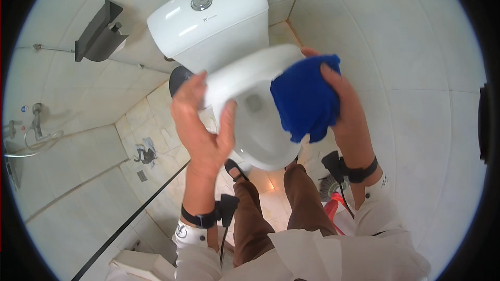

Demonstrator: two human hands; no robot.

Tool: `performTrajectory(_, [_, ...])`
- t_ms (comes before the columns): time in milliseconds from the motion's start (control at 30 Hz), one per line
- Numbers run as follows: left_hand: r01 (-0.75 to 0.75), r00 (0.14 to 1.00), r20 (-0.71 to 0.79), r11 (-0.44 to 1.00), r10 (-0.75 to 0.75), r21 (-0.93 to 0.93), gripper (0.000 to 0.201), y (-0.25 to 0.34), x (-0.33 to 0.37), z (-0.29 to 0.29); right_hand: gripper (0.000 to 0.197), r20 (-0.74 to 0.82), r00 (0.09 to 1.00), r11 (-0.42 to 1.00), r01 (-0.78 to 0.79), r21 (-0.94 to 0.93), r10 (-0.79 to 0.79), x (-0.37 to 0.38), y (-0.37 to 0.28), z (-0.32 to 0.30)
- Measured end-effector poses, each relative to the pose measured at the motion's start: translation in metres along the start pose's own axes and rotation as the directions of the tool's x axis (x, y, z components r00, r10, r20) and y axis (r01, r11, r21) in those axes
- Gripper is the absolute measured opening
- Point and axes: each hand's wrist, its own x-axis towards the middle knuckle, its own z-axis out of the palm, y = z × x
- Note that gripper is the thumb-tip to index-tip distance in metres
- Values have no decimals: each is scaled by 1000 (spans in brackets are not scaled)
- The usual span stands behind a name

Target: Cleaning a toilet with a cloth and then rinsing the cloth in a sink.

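A white toilet lid (pixel 242 75), blurred, is tilted up over the bowl (pixel 271 151); whether the seat moves with it I cannot tell. My left hand (pixel 203 125) has its left edge between fingers and thumb. A folded blue cloth (pixel 304 96) is in my right hand (pixel 346 99), thumb on top and the other fingers mostly hidden behind it. This cloth lies against the right side of the lid and hides the edge there. Both wrists wear black straps with small black devices and cables.
Behind the lid stands the white cistern (pixel 208 26) with a round chrome button. A dark paper holder (pixel 101 36) is on the left wall, and a tap with a hose (pixel 39 125) is farther left. A grey brush (pixel 328 187) and a red item (pixel 336 213) lie by my right leg.
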Motion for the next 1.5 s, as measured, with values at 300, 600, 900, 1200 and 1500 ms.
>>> performTrajectory(300, [-27, 939, 342, 1000, 30, -11, 52, 46, -108, -17, 61, -136, 888, 893, -447, -41, 439, -77, 23, -38])
performTrajectory(600, [34, 685, 724, 990, 78, -140, 64, 38, -185, 22, 74, -357, 732, 806, -580, 122, 580, -132, 97, -84])
performTrajectory(900, [-10, 648, 751, 988, 123, -153, 69, 38, -151, 7, 40, -270, 728, 763, -514, 393, 630, -159, 102, -100])
performTrajectory(1200, [-169, 657, 718, 973, 230, -157, 69, 25, -172, 13, 33, -327, 712, 783, -559, 273, 622, -155, 95, -91])
performTrajectory(1500, [-90, 589, 795, 990, 142, -111, 86, 11, -250, 58, 23, -349, 627, 715, -644, 271, 697, -170, 173, -133])
